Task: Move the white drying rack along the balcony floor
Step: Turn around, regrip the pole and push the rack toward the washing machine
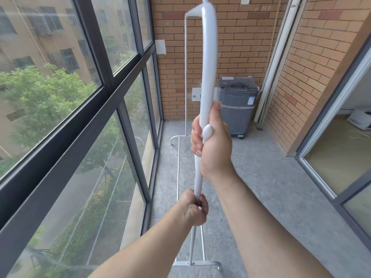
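Head view: both hands on the near upright of the white drying rack [207,57]. Right hand [212,145] grip wrapped tight around the pole, higher up; left hand [192,207] grip closed around it lower down. Rack stands on the grey balcony floor [261,177], alongside the window [80,97]. Washing machine [237,105] in far corner.

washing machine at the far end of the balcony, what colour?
Dark grey, with a darker lid; the washing machine stands against the brick wall. The head view, the only one, shows it.
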A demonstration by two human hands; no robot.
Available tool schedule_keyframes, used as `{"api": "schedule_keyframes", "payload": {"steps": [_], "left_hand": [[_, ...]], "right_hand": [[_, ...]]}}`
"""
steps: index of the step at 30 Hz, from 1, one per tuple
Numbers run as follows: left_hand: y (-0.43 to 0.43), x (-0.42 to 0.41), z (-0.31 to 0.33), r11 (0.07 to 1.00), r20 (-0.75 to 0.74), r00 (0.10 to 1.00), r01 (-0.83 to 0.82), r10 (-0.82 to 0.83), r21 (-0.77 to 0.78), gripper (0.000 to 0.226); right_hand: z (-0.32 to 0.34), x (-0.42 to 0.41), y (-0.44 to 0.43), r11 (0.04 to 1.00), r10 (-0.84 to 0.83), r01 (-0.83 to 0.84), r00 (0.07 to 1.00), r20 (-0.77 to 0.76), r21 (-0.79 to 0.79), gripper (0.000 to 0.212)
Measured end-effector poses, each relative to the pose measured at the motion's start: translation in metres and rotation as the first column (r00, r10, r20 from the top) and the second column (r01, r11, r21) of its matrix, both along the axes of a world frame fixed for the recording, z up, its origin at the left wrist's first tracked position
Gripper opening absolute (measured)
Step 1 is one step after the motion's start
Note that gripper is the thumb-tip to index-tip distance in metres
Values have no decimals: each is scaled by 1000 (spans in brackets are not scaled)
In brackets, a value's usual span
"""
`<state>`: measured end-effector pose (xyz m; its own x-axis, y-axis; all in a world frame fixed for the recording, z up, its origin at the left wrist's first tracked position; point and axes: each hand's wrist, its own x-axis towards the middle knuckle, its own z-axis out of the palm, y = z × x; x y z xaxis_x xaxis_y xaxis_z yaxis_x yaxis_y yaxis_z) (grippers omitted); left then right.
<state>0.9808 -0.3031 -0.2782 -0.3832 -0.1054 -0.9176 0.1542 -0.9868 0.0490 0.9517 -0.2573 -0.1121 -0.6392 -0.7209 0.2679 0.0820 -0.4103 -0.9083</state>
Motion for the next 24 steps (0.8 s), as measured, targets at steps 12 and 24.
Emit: {"api": "schedule_keyframes", "payload": {"steps": [12,24], "left_hand": [[-13,-22,-4,999,-2,1000,4,-4,-54,21],[-41,-57,-1,996,-7,1000,-16,16,-91,26]], "right_hand": [[0,-20,-12,1000,-1,2,1000,13,-25,59],[4,-61,-39,998,47,-44,998,45,-54,57]]}}
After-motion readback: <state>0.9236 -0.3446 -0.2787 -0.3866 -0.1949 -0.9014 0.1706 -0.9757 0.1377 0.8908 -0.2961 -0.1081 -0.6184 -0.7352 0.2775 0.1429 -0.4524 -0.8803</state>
